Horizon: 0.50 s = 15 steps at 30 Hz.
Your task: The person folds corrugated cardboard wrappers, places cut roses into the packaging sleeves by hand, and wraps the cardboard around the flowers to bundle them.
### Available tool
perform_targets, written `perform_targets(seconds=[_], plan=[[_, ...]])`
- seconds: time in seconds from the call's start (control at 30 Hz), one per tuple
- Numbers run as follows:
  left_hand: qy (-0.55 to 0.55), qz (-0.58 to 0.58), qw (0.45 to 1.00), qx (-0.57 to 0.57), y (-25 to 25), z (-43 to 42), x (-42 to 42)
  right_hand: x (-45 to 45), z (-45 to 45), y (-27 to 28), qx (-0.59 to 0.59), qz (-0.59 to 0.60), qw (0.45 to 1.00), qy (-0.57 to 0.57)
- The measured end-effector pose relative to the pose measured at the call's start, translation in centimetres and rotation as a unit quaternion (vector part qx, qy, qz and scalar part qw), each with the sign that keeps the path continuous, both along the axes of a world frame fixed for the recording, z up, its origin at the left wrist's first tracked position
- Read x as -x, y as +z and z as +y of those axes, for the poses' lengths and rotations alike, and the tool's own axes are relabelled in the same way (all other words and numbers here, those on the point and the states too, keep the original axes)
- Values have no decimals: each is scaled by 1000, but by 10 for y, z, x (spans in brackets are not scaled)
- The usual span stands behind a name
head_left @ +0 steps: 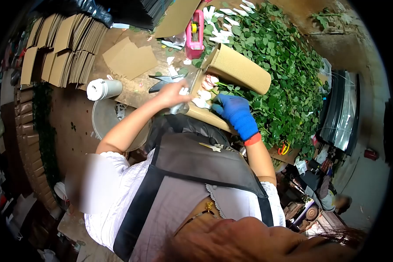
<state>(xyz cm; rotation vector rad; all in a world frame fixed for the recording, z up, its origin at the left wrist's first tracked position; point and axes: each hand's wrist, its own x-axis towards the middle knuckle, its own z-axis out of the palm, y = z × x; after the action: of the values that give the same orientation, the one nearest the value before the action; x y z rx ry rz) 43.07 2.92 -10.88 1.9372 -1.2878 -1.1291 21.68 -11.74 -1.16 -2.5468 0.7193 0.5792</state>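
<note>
My left hand point(172, 94), bare and a little blurred, is closed around something small and white beside the open end of a corrugated cardboard wrap point(242, 70). Inside that wrap lie pink roses point(210, 81) and white roses point(204, 96), some with white covers, their green stems pointing right. My right hand point(235, 112) wears a blue knitted glove; its fingers curl at the lower edge of the roses, and what they grip is hidden. Dark-bladed scissors point(163, 81) lie just above my left hand. Clear plastic lies by the wrap's left edge.
Leafy rose stems point(284, 83) cover the right of the table. A pink tape dispenser point(195, 35) and several white-covered buds stand at the top. Flat cardboard point(130, 59), a white roll point(104, 89) and stacked cardboard sleeves point(64, 48) are on the left. Another person point(329, 198) is at the far lower right.
</note>
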Motion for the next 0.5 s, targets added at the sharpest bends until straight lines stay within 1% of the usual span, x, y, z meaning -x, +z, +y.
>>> perform_targets(seconds=[0.03, 0.07, 0.1, 0.2, 0.27, 0.3, 0.33, 0.37, 0.43, 0.47, 0.5], plan=[[-43, 5, 999, -3, 4, -5, 7, -2, -1, -2, -27, 6, 999, 24], [-84, 21, 996, -3, -2, -10, 9, 1, 0, -21, -6, 27, 998, 63], [-125, 37, 991, -3, -7, -15, 10, -2, 1, -27, 10, 41, 996, 76], [-108, 113, 987, -24, -20, -19, 11, -12, 4, -39, 50, 77, 990, 103], [-33, 218, 975, -28, -26, -14, 17, -16, 8, -43, 64, 98, 988, 103], [5, 269, 963, -29, -22, -12, 22, -15, 8, -45, 62, 87, 989, 102], [39, 249, 967, -26, -6, -10, 27, -13, 8, -46, 61, 77, 990, 101], [77, 285, 955, 2, -13, -7, 34, -12, 8, -46, 60, 67, 991, 101], [155, 354, 921, 59, -22, -2, 47, -13, 7, -45, 61, 84, 989, 106], [231, 405, 884, 44, -26, 3, 51, -15, 6, -45, 61, 91, 988, 109], [279, 428, 859, 47, -26, 7, 53, -15, 6, -45, 61, 90, 987, 115]])
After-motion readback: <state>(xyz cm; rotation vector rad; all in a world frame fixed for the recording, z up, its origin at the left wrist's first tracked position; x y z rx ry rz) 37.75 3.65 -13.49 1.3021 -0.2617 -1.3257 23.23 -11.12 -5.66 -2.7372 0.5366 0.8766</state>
